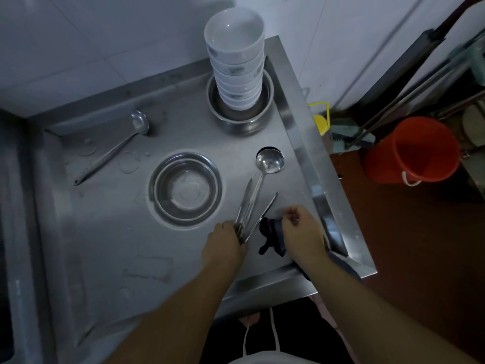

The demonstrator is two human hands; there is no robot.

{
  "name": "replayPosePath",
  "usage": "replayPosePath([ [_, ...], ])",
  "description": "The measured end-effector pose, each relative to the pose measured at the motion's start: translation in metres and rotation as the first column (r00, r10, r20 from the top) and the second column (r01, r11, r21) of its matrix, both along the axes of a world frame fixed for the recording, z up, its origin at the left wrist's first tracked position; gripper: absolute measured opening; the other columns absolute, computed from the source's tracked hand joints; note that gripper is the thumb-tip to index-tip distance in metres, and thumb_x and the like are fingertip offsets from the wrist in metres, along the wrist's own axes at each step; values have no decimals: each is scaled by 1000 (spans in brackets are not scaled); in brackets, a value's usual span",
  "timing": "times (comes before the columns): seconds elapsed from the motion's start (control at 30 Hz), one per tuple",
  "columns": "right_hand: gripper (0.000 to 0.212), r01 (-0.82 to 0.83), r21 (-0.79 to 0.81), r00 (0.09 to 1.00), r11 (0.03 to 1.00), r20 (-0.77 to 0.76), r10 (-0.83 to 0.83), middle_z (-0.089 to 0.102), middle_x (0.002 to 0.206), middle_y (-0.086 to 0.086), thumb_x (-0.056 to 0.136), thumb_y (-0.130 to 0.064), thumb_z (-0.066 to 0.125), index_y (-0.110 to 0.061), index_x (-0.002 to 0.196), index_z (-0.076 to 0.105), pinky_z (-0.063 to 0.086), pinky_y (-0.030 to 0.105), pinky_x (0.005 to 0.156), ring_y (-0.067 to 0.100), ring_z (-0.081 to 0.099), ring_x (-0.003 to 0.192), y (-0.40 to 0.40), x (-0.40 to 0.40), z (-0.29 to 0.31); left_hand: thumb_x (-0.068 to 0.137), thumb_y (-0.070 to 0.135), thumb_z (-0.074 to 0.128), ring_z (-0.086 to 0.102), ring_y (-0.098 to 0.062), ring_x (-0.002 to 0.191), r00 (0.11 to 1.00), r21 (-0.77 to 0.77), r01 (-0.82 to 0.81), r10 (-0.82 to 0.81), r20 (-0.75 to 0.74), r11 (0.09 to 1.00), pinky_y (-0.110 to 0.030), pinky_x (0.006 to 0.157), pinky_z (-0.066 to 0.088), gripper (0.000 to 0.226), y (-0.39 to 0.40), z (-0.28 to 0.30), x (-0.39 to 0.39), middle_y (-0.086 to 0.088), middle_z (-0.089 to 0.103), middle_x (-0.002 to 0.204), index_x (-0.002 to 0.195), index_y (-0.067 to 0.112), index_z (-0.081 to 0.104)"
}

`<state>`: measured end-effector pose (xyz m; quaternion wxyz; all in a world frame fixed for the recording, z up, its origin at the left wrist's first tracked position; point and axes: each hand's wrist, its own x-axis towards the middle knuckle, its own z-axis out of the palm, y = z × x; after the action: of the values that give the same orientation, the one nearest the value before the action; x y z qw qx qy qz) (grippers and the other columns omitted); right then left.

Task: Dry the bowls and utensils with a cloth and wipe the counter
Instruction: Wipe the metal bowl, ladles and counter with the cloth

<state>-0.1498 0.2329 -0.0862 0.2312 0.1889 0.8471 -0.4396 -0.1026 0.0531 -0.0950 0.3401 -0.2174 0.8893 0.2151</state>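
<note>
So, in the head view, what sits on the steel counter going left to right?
Spoon → empty steel bowl → left hand holding utensils → dark cloth in the right hand. The white bowl stack and ladle overlap these in the order, so they are left out.

Two steel bowls (185,189), two ladles (270,161) and water droplets (128,164) are being carried by the steel desk (110,232).

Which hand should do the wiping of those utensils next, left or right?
Right. The right hand already grips the cloth beside the utensils, which the left hand holds bunched.
</note>
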Motion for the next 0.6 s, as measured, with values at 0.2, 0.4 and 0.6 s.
replayPosePath([
  [0.2, 11, -155, -57, 988, 986, 11, 156, 66, 93, 1, 100, -18, 57, -24, 106, 64, 44, 28, 69, 17, 62, 81, -48, -3, 7, 99, 49, 63, 58, -33, 126, 998, -24, -66, 66, -19, 998, -47, 100, 53, 48, -44, 10, 4, -10, 55, 136, 132, 16, 55],
  [0.4, 18, -309, -28, 951, 951, 0, 309, 65, 85, -5, 93, -7, 60, -23, 99, 64, 41, 15, 64, 13, 59, 77, -122, -9, 5, 101, 35, 56, 59, -38, 124, 980, -140, -198, 192, -54, 970, -47, 99, 52, 38, -165, 18, 8, -13, 57, 137, 134, 15, 57],
  [0.6, 12, -474, 34, 880, 880, -4, 475, 67, 91, 7, 90, -3, 61, -9, 97, 68, 46, 32, 73, 25, 63, 83, -205, -12, -8, 106, 28, 53, 58, -36, 122, 985, -237, -167, 148, -93, 957, -47, 96, 54, 39, -286, 19, -8, -16, 54, 140, 140, 9, 53],
])
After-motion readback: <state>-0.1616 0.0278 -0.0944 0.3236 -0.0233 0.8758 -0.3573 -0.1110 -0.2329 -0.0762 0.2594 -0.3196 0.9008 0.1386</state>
